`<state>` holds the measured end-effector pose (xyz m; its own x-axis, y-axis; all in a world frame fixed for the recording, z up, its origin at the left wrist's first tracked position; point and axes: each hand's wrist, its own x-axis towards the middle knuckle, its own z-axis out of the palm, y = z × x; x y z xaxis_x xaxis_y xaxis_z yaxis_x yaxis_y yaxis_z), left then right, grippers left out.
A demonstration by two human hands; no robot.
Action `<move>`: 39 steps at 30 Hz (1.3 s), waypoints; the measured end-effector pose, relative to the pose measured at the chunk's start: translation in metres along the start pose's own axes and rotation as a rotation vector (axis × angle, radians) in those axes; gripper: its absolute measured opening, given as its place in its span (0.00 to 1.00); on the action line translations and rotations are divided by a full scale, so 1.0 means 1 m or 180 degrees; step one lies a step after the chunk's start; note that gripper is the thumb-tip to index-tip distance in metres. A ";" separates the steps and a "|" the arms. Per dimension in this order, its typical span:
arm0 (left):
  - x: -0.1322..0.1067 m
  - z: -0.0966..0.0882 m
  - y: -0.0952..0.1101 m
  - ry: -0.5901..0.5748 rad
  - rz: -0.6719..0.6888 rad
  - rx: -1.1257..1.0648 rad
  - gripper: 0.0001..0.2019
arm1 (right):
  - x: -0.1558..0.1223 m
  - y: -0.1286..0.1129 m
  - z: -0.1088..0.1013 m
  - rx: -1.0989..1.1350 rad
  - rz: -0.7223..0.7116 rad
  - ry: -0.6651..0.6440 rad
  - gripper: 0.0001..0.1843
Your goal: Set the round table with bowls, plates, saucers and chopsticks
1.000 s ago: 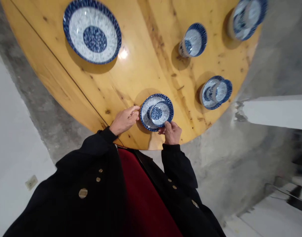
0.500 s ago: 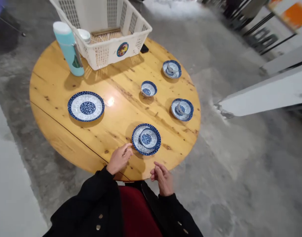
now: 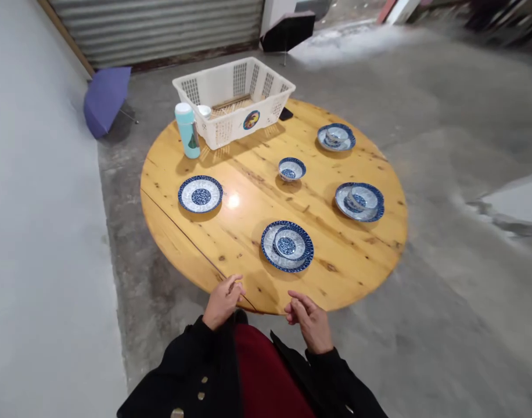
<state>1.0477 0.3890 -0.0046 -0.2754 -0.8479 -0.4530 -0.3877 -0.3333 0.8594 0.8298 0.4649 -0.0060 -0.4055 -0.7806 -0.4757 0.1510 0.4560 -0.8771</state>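
Note:
My left hand (image 3: 225,301) hovers at the table's near edge, fingers bent and apart, holding nothing. To its right, my right hand (image 3: 308,320) is also empty, with the index finger stretched and the others curled loosely. Just beyond both hands, touching neither, lies a blue-and-white plate (image 3: 269,248) with a matching bowl (image 3: 291,244) on it. Farther left is a bare plate (image 3: 200,195). A lone bowl (image 3: 292,169) stands near the middle. On the right, one plate (image 3: 374,214) carries a bowl (image 3: 360,199); behind it another plate (image 3: 324,141) also carries a bowl (image 3: 337,135).
A white plastic basket (image 3: 231,132) stands at the back of the round wooden table (image 3: 248,226), with a white bowl and a stick-like item inside. Beside it are a turquoise flask (image 3: 188,131) and a dark phone (image 3: 286,114). Open umbrellas (image 3: 104,101) rest on the floor.
My left hand has drawn back from the near plate's rim toward the table edge. The right hand stays similarly posed. The view has tilted up and turned left; the dishes have kept their places.

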 end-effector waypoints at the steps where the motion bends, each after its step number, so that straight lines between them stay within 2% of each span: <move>1: -0.007 0.003 0.000 0.0044 -0.0013 -0.0016 0.23 | -0.004 0.003 -0.003 -0.0007 -0.0003 -0.0016 0.31; 5: -0.037 0.022 0.003 0.0082 -0.0041 -0.0006 0.23 | -0.024 0.019 -0.011 -0.0015 0.0105 -0.0150 0.34; 12: -0.094 0.050 -0.008 0.0186 -0.0186 -0.0083 0.24 | -0.047 0.051 -0.004 -0.0177 0.0124 -0.0924 0.32; 16: -0.111 0.049 -0.015 0.0333 -0.0198 -0.0215 0.24 | -0.057 0.057 0.004 -0.0258 0.0067 -0.1142 0.32; 22: -0.103 0.032 -0.018 0.0300 -0.0022 -0.0321 0.25 | -0.062 0.053 0.017 -0.0337 -0.0145 -0.0982 0.31; 24: -0.100 0.018 -0.020 0.0245 0.0026 -0.0313 0.26 | -0.063 0.051 0.030 -0.0322 -0.0162 -0.0901 0.31; 26: -0.099 -0.004 -0.024 0.0249 0.0093 -0.0322 0.27 | -0.064 0.049 0.050 -0.0263 -0.0157 -0.0851 0.31; 29: -0.099 -0.052 -0.030 0.0413 0.0161 -0.0302 0.27 | -0.066 0.045 0.094 -0.0153 -0.0128 -0.0838 0.29; 34: -0.099 -0.141 -0.050 0.0792 0.0268 -0.0194 0.27 | -0.070 0.043 0.182 -0.0207 -0.0153 -0.0964 0.26; 37: -0.097 -0.182 -0.065 0.0828 0.0294 -0.0210 0.28 | -0.076 0.045 0.226 -0.0218 -0.0211 -0.1078 0.24; 39: -0.093 -0.203 -0.071 0.0773 0.0313 -0.0222 0.28 | -0.078 0.044 0.247 -0.0137 -0.0190 -0.1083 0.23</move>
<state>1.2792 0.4081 0.0248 -0.0864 -0.9488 -0.3038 -0.3056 -0.2650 0.9145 1.0905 0.4407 -0.0241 -0.0875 -0.9009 -0.4251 0.0950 0.4172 -0.9038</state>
